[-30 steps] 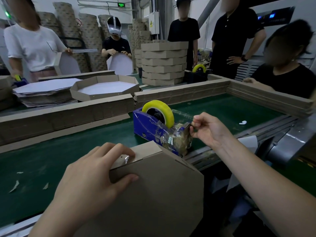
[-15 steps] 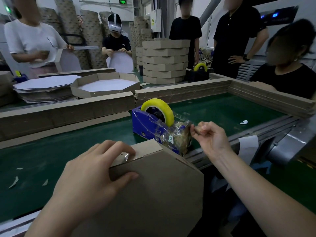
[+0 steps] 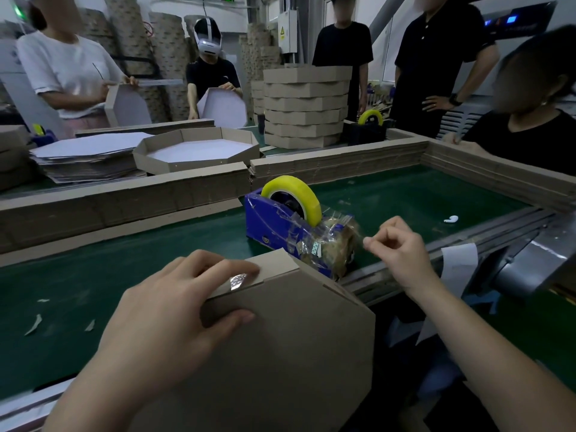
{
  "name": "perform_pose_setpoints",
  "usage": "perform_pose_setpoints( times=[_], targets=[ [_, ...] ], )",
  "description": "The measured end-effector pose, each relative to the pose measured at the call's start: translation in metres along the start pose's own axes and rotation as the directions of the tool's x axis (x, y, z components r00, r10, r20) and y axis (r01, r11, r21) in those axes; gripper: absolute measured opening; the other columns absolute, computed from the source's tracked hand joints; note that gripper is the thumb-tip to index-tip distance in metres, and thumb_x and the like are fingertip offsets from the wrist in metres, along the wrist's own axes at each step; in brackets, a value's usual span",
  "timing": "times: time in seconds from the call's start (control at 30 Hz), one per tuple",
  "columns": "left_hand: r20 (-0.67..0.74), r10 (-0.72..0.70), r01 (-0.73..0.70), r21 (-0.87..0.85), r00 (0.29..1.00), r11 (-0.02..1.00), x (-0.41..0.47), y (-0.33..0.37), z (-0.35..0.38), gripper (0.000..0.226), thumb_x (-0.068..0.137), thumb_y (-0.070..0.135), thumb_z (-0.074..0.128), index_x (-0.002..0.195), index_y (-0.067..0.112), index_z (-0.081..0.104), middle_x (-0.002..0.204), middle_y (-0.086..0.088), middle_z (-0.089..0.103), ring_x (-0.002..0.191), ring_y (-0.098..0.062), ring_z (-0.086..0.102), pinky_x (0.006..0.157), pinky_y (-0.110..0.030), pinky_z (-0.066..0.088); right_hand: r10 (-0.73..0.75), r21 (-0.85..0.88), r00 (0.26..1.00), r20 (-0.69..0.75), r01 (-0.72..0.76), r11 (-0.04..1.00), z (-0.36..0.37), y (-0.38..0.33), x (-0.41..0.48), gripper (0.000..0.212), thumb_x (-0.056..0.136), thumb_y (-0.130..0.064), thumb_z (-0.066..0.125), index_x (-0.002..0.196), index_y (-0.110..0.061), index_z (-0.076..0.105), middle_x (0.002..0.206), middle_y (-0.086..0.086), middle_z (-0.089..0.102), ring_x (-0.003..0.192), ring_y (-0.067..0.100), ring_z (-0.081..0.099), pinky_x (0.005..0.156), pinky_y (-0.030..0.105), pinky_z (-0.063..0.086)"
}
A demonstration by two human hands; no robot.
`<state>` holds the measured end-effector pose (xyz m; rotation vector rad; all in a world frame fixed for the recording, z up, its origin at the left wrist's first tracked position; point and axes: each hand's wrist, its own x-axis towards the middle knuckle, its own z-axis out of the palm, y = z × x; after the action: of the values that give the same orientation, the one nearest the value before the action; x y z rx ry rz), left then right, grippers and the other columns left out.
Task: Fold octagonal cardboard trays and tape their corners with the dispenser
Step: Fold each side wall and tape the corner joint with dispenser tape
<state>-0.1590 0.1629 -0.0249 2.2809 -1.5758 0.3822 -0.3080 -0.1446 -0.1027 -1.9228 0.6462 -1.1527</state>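
Fingers (image 3: 223, 267) of the left hand (image 3: 174, 310) were curled over the top edge of the cardboard tray (image 3: 296, 353), thumb pressed flat on its brown underside, a firm grasp on that rim! The tray stood tilted on edge at the near side of the green belt (image 3: 93, 275), its underside facing the camera, and 1 shiny patch of tape (image 3: 238, 280) sat on the corner just under the forefinger. Over to the right hand (image 3: 402, 244): thumb and forefinger were pinched together, the other fingers curled in, gripping a faint, blurred strip of clear tape (image 3: 358, 230) right at the cutter end of the blue dispenser (image 3: 280, 222). The dispenser sat on the belt just behind the tray's top corner, its yellow roll (image 3: 307, 194) upright. Beyond the cardboard walls (image 3: 124, 198), 1 folded tray (image 3: 196, 151) lay open beside a pile of flat blanks (image 3: 87, 154), with a tall stack of trays (image 3: 305, 107) further back.
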Motion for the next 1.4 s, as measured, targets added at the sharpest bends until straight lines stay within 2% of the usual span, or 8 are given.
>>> perform_pose_setpoints(
  times=[0.1, 0.27, 0.4, 0.5, 0.7, 0.87, 1.1, 1.4],
  targets=[
    [0.014, -0.003, 0.002, 0.001, 1.0, 1.0, 0.0, 0.001, -0.001, 0.043, 0.072, 0.06, 0.058, 0.115, 0.055, 0.058, 0.106, 0.023, 0.06, 0.092, -0.011, 0.064, 0.051, -0.023, 0.038, -0.146, -0.198, 0.989, -0.011, 0.141, 0.97, -0.006, -0.006, 0.002, 0.029, 0.078, -0.002, 0.075, 0.059, -0.007, 0.054, 0.077, -0.002, 0.041, 0.06, 0.006, 0.042, 0.058, 0.01, 0.036],
    [0.031, -0.014, 0.014, -0.006, 0.999, 1.0, -0.001, 0.003, -0.001, 0.044, 0.072, 0.062, 0.057, 0.116, 0.056, 0.057, 0.107, 0.025, 0.059, 0.096, -0.01, 0.062, 0.055, -0.029, 0.046, -0.067, -0.381, 0.997, -0.029, 0.051, 0.923, -0.013, -0.012, -0.005, 0.024, 0.079, -0.001, 0.075, 0.062, 0.0, 0.058, 0.078, 0.001, 0.041, 0.062, 0.013, 0.042, 0.058, 0.009, 0.034],
    [0.053, 0.001, -0.001, 0.003, 0.999, 1.0, 0.001, 0.004, -0.002, 0.046, 0.074, 0.062, 0.053, 0.12, 0.058, 0.055, 0.11, 0.023, 0.059, 0.099, -0.01, 0.061, 0.06, -0.03, 0.048, -0.242, -0.197, 0.969, -0.058, 0.227, 0.954, -0.007, -0.053, -0.015, 0.017, 0.082, -0.008, 0.073, 0.071, -0.014, 0.062, 0.079, -0.005, 0.044, 0.063, 0.008, 0.042, 0.058, 0.014, 0.037],
    [0.053, 0.009, -0.009, 0.006, 0.999, 1.0, -0.001, 0.006, -0.004, 0.047, 0.074, 0.061, 0.056, 0.121, 0.056, 0.057, 0.11, 0.022, 0.061, 0.097, -0.012, 0.063, 0.056, -0.027, 0.045, -0.318, 0.097, 0.94, 0.126, 0.307, 0.947, 0.014, -0.094, -0.028, 0.002, 0.085, -0.023, 0.064, 0.083, -0.024, 0.063, 0.081, -0.008, 0.05, 0.074, 0.003, 0.049, 0.068, 0.014, 0.042],
    [0.022, 0.046, -0.045, -0.062, 0.999, 0.997, -0.009, 0.001, -0.012, 0.049, 0.074, 0.069, 0.045, 0.12, 0.058, 0.056, 0.11, 0.025, 0.057, 0.098, -0.006, 0.061, 0.062, -0.033, 0.053, -0.031, 0.172, 0.766, 0.642, -0.104, 0.98, 0.045, -0.122, -0.038, 0.024, 0.095, -0.021, 0.059, 0.118, -0.027, 0.058, 0.089, -0.007, 0.061, 0.093, 0.013, 0.061, 0.091, 0.029, 0.049],
    [0.071, 0.054, -0.047, -0.101, 0.996, 0.994, -0.011, 0.005, -0.025, 0.045, 0.074, 0.073, 0.046, 0.114, 0.056, 0.057, 0.111, 0.026, 0.057, 0.104, -0.005, 0.058, 0.095, -0.041, 0.048, 0.055, 0.328, 0.706, 0.706, -0.396, 0.858, 0.045, -0.133, -0.041, 0.032, 0.089, -0.008, 0.065, 0.118, -0.018, 0.058, 0.072, -0.006, 0.064, 0.073, 0.006, 0.064, 0.068, 0.017, 0.049],
    [0.037, 0.123, -0.115, -0.183, 0.992, 0.976, -0.004, 0.028, -0.026, 0.039, 0.078, 0.08, 0.037, 0.111, 0.061, 0.042, 0.114, 0.033, 0.051, 0.097, 0.0, 0.057, 0.068, -0.037, 0.054, 0.06, 0.389, 0.696, 0.716, -0.469, 0.793, 0.034, -0.152, -0.045, 0.043, 0.075, -0.005, 0.071, 0.116, -0.012, 0.059, 0.074, 0.003, 0.066, 0.08, 0.022, 0.067, 0.077, 0.03, 0.056],
    [-0.032, 0.121, -0.125, -0.36, 0.992, 0.924, -0.009, 0.025, -0.013, 0.038, 0.077, 0.07, 0.05, 0.109, 0.05, 0.054, 0.114, 0.026, 0.056, 0.099, -0.008, 0.062, 0.072, -0.045, 0.053, 0.082, 0.304, 0.71, 0.699, -0.399, 0.865, 0.029, -0.156, -0.049, 0.041, 0.071, -0.019, 0.076, 0.11, -0.018, 0.063, 0.075, 0.009, 0.064, 0.072, 0.02, 0.062, 0.072, 0.029, 0.053]
  ],
)
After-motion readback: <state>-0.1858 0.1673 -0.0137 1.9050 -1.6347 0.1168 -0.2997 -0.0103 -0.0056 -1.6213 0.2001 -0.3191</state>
